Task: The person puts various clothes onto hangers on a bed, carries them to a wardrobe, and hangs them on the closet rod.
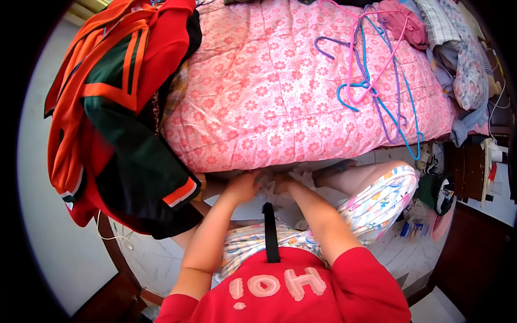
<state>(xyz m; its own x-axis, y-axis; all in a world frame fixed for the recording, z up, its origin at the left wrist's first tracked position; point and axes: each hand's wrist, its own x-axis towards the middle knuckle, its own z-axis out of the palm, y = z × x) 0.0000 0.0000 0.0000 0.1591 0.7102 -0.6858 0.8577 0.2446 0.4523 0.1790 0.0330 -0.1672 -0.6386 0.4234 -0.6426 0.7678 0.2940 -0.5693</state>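
Observation:
Low between my legs, just below the bed's near edge, both hands are on a crumpled, translucent whitish plastic bag [266, 184]. My left hand [243, 186] is closed at the bag's left side. Close beside it, my right hand [282, 184] has its fingers curled into the right part of the bag. More of the thin plastic spreads under and to the right of the right hand. Most fingertips are hidden, and whether anything is inside the bag cannot be made out.
A bed with a pink floral quilt [242, 81] stands ahead. Orange, green and red jackets [118, 107] hang over its left side. Pink, blue and purple hangers [371, 70] lie on the right, near piled clothes [468, 70]. Small items [414, 229] sit on the right floor.

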